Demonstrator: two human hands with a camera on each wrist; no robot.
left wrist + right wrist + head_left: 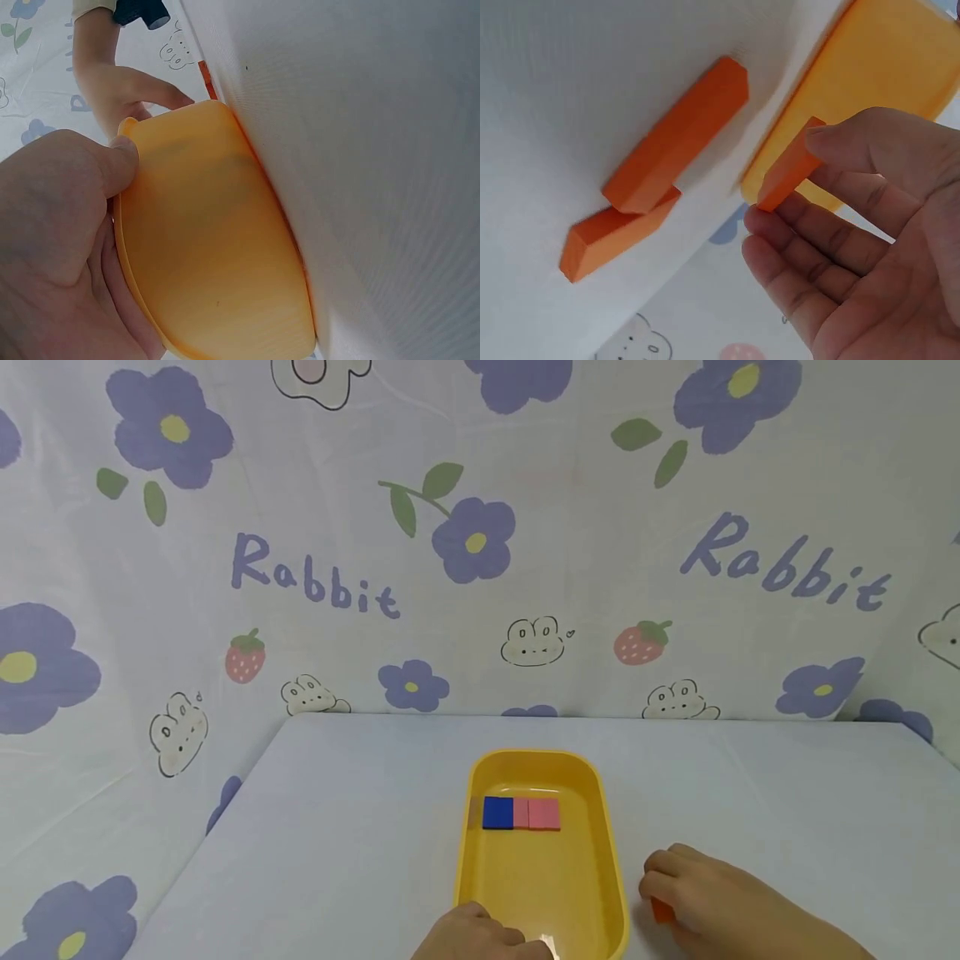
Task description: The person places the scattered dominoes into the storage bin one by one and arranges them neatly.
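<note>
A yellow tray (613, 852) lies in front of me on the white table. At its near end my left hand (480, 935) grips the rim, with the thumb over the edge in the left wrist view. To the right of the tray, my right hand (705, 893) pinches a small orange block (791, 166) between thumb and fingertips, just above the table. Beneath that hand, the right wrist view shows an orange block (679, 139) leaning on another orange block (619, 236). Inside the tray, a blue block (498, 813) and two pink blocks (543, 814) form a row.
A white cloth backdrop (570, 510) with purple flowers, rabbits and strawberries rises behind the table (360, 827). The tray's raised wall stands between the right hand and the row of blocks.
</note>
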